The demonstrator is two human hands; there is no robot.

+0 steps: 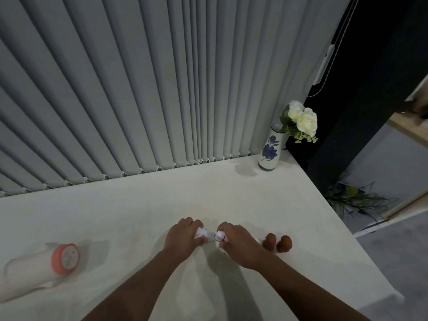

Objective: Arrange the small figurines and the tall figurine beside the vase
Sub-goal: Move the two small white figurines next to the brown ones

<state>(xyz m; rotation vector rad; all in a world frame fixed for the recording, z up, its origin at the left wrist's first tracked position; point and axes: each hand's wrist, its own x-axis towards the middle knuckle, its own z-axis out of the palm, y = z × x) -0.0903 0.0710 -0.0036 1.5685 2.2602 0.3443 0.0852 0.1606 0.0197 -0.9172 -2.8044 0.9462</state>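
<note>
A white vase [270, 151] painted with blue flowers stands at the table's far right corner and holds white roses [303, 119]. Near the front of the table, my left hand [183, 235] is closed over a small white figurine [202, 232]. My right hand [240, 245] grips another white figurine [220, 236] with a thin red thread around its neck. The two figurines almost touch. Just right of my right hand stand two more small figurines with brown round tops [284, 243]; their white bodies are mostly hidden.
The white table [139, 209] ends at a right edge running from the vase toward me. A white cylinder with an orange end [66, 259] lies on its side at the left. Grey vertical blinds [139, 89] hang behind the table.
</note>
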